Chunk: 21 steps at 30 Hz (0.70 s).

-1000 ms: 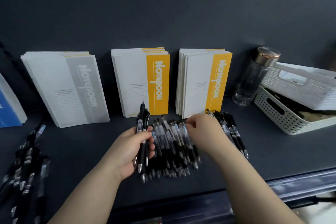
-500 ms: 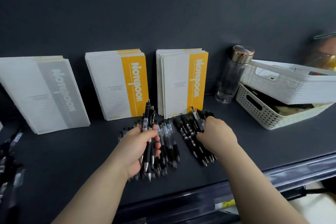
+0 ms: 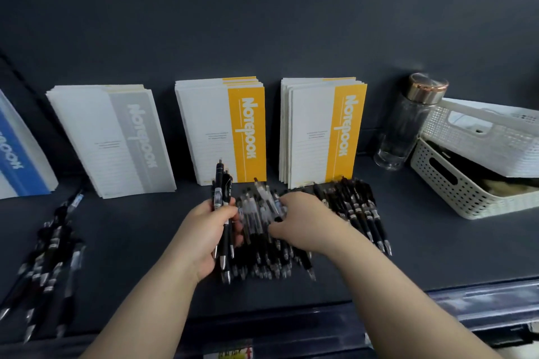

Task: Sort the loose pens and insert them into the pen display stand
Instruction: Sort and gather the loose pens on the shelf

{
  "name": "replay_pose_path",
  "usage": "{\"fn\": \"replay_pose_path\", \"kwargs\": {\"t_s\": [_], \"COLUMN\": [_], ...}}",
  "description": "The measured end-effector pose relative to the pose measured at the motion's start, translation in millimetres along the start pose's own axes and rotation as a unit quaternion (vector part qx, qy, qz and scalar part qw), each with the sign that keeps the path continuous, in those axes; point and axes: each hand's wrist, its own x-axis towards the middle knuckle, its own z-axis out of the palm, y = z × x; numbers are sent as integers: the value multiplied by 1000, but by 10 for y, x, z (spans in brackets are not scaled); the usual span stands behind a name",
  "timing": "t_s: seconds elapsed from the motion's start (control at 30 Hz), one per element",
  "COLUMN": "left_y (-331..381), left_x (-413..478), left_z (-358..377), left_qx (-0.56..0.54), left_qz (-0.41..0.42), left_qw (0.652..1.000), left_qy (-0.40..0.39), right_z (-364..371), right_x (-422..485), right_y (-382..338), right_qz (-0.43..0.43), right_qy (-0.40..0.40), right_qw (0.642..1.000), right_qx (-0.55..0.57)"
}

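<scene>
We are gripping upright pen bundle in left hand, as before; shifting right hand leftward from right-side pens onto middle pile lying on counter, pinching clear pen there.

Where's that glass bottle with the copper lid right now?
In the head view the bottle stands upright at the right rear of the shelf, between the right-hand yellow notebooks and the white basket.

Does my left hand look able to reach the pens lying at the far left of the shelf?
Probably yes: only bare shelf lies between the left hand and those far-left pens. It grips a bundle of pens, though, so grabbing more looks awkward.
</scene>
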Motion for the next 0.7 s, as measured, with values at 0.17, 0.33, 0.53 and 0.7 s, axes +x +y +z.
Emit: {"fn": "replay_pose_path", "kwargs": {"t_s": [0.17,0.33,0.53,0.7], "left_y": [-79,-139,-31,14], "left_x": [42,44,2,-83], "left_z": [-188,-230,-218,72], "left_qx": [25,36,18,5], "left_qz": [-12,-32,-24,-25], "left_qw": [999,999,999,996], "left_qy": [25,3,-12,-87], "right_z": [207,121,108,90], "right_x": [151,242,366,96], "right_y": [-173,-223,-289,-103], "right_qz": [-10,25,11,-38], "right_qy": [3,50,64,111], "right_qw": [999,998,998,987], "right_qx": [-32,-28,-22,106]}}
